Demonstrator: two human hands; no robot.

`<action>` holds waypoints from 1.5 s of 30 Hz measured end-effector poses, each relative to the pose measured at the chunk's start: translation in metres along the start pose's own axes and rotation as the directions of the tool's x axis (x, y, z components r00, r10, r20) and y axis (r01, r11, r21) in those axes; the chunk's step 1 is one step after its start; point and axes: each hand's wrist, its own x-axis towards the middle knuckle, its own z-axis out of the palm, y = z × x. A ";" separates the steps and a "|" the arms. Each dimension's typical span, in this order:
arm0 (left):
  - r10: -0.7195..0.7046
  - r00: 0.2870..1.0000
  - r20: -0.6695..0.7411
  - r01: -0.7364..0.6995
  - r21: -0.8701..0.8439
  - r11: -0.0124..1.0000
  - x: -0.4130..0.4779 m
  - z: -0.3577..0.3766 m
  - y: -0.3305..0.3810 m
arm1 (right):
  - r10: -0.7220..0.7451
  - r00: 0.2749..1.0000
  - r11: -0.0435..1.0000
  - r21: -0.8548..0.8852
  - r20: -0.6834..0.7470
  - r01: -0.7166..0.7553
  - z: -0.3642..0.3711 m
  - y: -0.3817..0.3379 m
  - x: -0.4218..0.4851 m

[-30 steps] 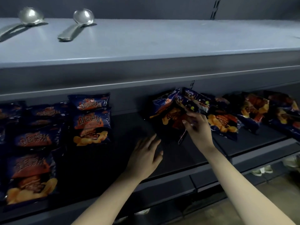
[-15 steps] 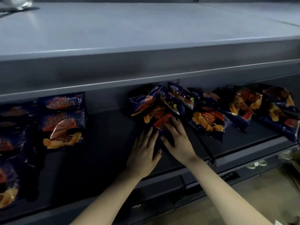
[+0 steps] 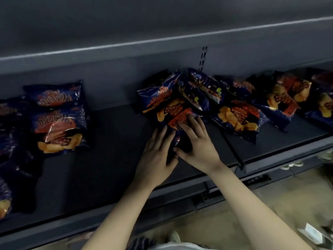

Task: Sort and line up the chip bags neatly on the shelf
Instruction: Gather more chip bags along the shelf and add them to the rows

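Left hand [image 3: 156,156]: flat, fingers straight and close together, tips at the near edge of the front chip bag [image 3: 178,115]; nothing gripped. Right hand [image 3: 198,145]: flat, fingers spread, pressing down on the same bag; nothing gripped. Position of this bag: tilted, at the near end of a jumbled pile [image 3: 198,89], at 12 o'clock from the hands, on the dark shelf [image 3: 111,159]. More loose bags [image 3: 239,118] at 2 o'clock. Lined-up bags [image 3: 59,127] at 9 o'clock, well apart from the pile.
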 end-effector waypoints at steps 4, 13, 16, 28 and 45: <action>0.004 1.000 0.009 -0.003 -0.051 0.999 -0.001 -0.003 0.001 | 0.019 1.000 1.000 -0.015 0.022 -0.019 -0.001 -0.001 0.001; 0.024 0.995 -0.099 -0.053 -0.299 0.953 -0.004 -0.007 -0.001 | 0.006 1.000 0.998 0.058 -0.005 -0.005 -0.002 -0.005 -0.004; -0.032 0.980 -0.197 -0.055 -0.421 0.905 -0.004 -0.009 0.000 | -0.063 0.996 0.984 0.166 -0.057 0.072 -0.004 -0.006 -0.010; -0.634 0.733 -0.246 0.064 -0.903 0.424 -0.002 -0.033 -0.005 | 0.085 0.963 0.771 0.629 -0.254 0.098 -0.015 0.004 -0.012; -0.440 0.866 -0.237 0.140 -0.730 0.669 -0.058 -0.105 -0.038 | 0.006 0.969 0.604 0.772 0.246 -0.200 -0.030 -0.061 0.019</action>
